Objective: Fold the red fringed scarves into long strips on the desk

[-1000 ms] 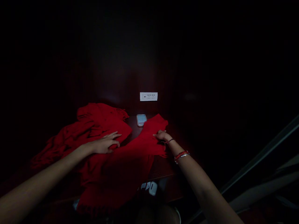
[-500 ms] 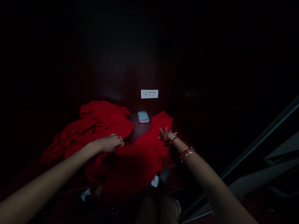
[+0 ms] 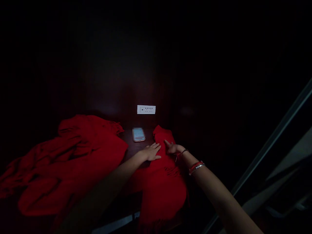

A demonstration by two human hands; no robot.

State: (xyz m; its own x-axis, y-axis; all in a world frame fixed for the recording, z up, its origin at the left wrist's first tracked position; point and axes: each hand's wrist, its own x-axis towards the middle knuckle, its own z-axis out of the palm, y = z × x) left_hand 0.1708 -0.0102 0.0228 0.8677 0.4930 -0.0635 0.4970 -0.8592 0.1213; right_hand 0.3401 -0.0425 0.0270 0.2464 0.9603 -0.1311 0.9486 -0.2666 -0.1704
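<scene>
Tabletop [image 3: 131, 148] shows between red cloth [image 3: 163, 191] edges; left hand [image 3: 151, 152], right hand [image 3: 172, 148] splayed on cloth.

Red cloth [image 3: 161, 195], matte, fringed, on the dark tabletop [image 3: 131, 149], in two lobes. Left lobe [image 3: 97, 146]: loose heap, deep creases, crumpled toward the left; fringe at its far right corner, near the tabletop's back edge. Right lobe [image 3: 158, 169]: flatter strip, far end near the back edge, near end draped over the front edge, fringe down. Second fringe lies across its middle. Can't tell if one piece or two.
</scene>
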